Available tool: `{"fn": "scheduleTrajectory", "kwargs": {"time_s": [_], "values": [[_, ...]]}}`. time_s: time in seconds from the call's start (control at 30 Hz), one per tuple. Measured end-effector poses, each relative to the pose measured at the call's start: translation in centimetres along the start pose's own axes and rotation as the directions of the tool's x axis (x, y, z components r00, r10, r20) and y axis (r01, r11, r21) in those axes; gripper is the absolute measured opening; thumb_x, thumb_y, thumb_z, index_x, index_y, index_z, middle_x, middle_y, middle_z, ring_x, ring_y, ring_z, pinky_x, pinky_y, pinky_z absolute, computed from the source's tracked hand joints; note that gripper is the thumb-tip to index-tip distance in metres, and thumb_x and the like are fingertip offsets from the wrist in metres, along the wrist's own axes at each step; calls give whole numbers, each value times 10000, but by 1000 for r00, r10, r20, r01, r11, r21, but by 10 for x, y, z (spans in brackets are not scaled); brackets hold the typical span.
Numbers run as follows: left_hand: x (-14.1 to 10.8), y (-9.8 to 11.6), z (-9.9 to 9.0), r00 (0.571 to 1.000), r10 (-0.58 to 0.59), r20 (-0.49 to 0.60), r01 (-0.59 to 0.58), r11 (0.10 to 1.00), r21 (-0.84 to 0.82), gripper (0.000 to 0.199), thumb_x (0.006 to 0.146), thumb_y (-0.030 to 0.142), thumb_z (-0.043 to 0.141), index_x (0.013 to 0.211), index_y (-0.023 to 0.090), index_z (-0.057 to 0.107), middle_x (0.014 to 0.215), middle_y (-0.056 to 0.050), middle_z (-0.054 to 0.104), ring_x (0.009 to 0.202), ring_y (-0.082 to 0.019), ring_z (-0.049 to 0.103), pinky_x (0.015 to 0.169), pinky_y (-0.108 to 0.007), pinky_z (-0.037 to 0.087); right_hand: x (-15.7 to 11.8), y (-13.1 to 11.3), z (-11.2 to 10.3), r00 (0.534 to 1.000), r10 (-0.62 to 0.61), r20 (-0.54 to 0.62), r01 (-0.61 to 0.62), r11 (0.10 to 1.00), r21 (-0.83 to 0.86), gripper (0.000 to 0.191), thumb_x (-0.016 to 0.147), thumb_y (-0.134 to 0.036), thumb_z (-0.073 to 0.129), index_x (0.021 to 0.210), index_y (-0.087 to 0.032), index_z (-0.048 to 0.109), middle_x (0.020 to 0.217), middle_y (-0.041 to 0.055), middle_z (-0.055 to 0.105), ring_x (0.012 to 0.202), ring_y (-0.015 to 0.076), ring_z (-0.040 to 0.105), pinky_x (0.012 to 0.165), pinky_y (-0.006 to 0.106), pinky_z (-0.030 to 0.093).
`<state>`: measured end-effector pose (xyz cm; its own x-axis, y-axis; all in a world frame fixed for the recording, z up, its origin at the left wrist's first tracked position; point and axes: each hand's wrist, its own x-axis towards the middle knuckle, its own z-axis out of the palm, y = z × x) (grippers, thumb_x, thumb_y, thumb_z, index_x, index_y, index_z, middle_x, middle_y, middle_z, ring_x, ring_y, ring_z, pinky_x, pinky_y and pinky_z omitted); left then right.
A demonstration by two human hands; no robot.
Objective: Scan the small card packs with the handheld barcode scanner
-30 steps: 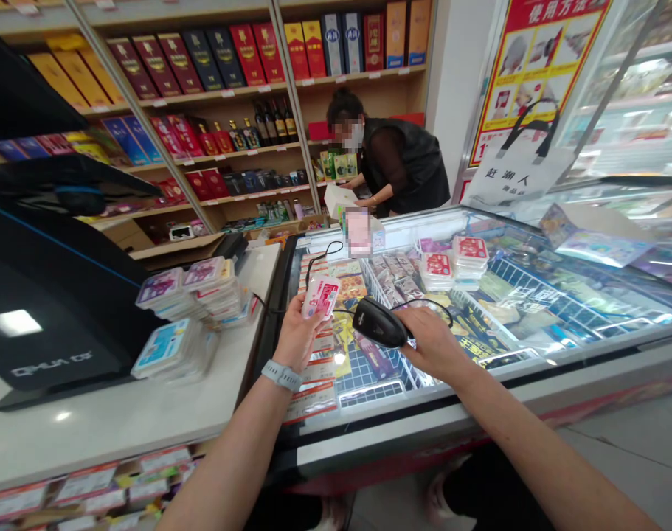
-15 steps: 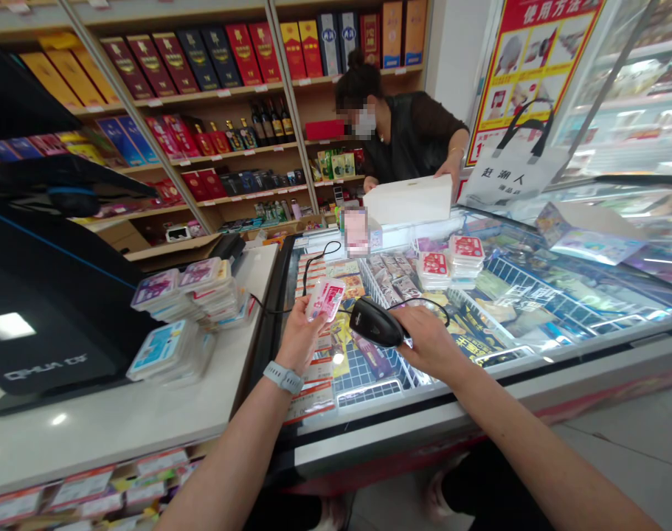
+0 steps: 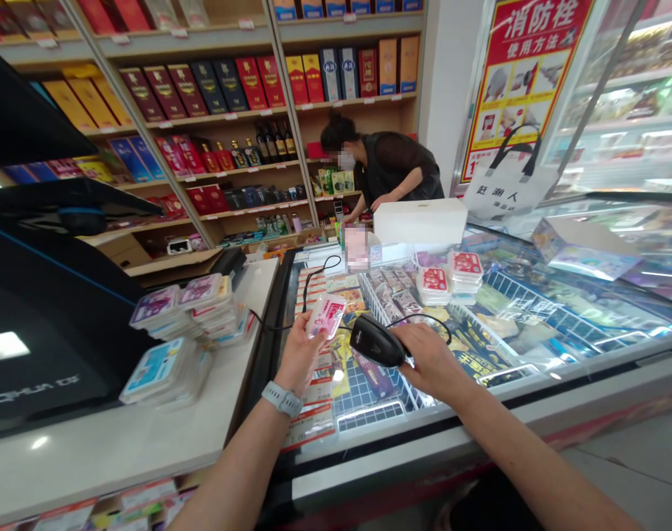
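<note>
My left hand (image 3: 302,354) grips a small flat pack with a pink and white label (image 3: 327,316). Wrapped round the handle of a black barcode scanner (image 3: 376,341) is my right hand (image 3: 431,358); the scanner's head points left at the pack, a small gap apart. Both are over the glass top of a freezer. Stacks of similar packs with red labels (image 3: 465,276) rest on the glass beyond my right hand. On the counter to the left stand stacks with purple labels (image 3: 156,306) and a stack with a blue label (image 3: 157,366).
A black register (image 3: 42,317) stands on the left counter (image 3: 92,457). Across the freezer a person (image 3: 394,166) bends behind a white box (image 3: 420,221). A white bag (image 3: 507,188) and an open carton (image 3: 590,254) are at the right. The scanner's cable lies across the glass.
The view has tilted up a little. The person across the freezer has let go of the white box and bent lower, reaching down to the left. My hands hold the same things.
</note>
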<state>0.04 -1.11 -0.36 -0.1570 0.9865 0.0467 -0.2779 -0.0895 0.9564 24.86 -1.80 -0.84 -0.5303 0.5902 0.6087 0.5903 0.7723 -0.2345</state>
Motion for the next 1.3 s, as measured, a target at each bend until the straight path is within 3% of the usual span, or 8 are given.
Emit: {"fn": "scheduleTrajectory", "kwargs": {"time_s": [1.3], "values": [[2, -3, 0, 1000, 27, 1, -27, 1000, 5, 463, 616, 212, 754, 1010, 190, 511, 1019, -38, 633, 893, -153, 619, 843, -336, 502, 0, 0, 0, 1000, 1, -14, -1, 1000, -6, 390, 762, -124, 540, 1148, -166, 507, 1035, 99, 645, 936, 250, 583, 826, 404, 437]]}}
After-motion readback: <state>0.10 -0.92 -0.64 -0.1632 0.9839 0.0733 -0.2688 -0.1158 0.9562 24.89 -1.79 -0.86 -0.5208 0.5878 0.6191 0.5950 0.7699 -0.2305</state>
